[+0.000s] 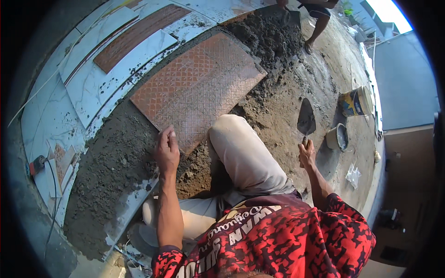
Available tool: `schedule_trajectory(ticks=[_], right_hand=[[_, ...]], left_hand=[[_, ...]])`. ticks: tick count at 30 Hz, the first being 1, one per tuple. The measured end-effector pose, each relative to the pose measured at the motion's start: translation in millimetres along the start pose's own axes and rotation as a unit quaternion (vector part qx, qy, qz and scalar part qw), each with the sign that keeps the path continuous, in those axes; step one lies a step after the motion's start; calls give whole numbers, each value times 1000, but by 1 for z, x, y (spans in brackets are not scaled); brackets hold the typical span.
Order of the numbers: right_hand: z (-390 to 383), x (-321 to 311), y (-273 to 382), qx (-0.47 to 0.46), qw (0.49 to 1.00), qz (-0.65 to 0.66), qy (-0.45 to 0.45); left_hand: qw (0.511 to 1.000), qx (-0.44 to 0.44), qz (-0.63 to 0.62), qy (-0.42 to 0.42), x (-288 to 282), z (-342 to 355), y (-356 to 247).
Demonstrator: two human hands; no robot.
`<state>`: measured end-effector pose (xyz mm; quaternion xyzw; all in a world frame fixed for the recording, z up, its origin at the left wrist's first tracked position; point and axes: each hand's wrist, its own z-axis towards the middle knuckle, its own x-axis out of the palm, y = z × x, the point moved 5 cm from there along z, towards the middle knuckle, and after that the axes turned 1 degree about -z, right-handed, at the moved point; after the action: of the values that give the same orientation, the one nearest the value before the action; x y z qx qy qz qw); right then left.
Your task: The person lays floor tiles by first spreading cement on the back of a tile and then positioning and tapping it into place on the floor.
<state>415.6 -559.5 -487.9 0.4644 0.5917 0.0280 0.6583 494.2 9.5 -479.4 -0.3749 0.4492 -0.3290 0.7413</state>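
Note:
A large orange-brown floor tile (pixel 199 83) with a raised grid pattern lies tilted across the mortar bed in front of my knee. At the tile's near left edge, my left hand (pixel 168 149) is closed with fingers bent over the rim; the fingers' undersides are hidden. Over to the right, my right hand (pixel 307 154) is wrapped round the handle of a pointed trowel (pixel 306 118). The trowel's blade points away from me and is smeared with grey mortar. Wet mortar (pixel 111 162) spreads to the left of my left hand.
White marbled tiles (pixel 60 116) and a brown plank-like tile (pixel 139 39) lie at the left. A power tool (pixel 37 165) with a cord sits there too. Rightward stand a bucket (pixel 356 102) and a smaller tub (pixel 337 137). Another person's leg (pixel 318 30) shows beside a mortar heap (pixel 273 37).

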Motion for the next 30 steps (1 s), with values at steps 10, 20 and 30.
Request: schedule_trajectory(ticks=[10,20,30], right_hand=[[25,50,219,4,950,108,292],[137,69,164,93,930,216,281],[200,-25,-192,214,831,491,-152]], left_hand=[[993,101,41,43,7,-8,-17],[991,18,134,18,32,4,-35],[972,-43,229,32,57,-5,-30]])
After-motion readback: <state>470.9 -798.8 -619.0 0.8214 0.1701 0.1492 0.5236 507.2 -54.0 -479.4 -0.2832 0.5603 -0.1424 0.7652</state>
